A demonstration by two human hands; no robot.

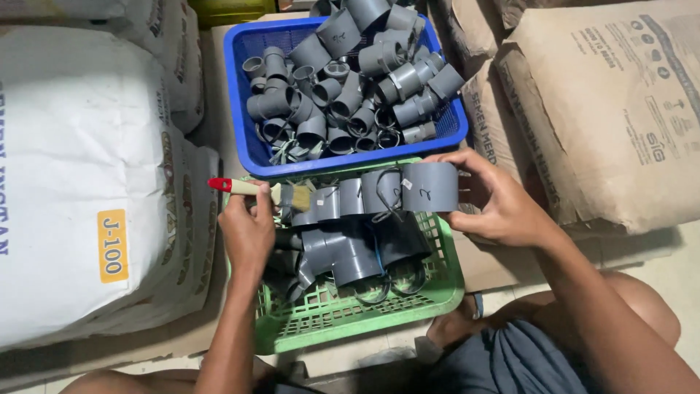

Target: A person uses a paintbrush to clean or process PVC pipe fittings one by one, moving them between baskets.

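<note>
Gripping the brush [251, 187] in my left hand [248, 230], right hand [496, 204] clamped on a fitting [430, 187], I should probably sweep gently.

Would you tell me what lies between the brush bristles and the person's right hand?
In the head view, a row of grey pipe fittings spans from the brush in the left hand to the right hand.

far basket [240, 95] behind near basket [437, 284] | fittings [350, 80] in both | sacks [80, 182] either side
</note>
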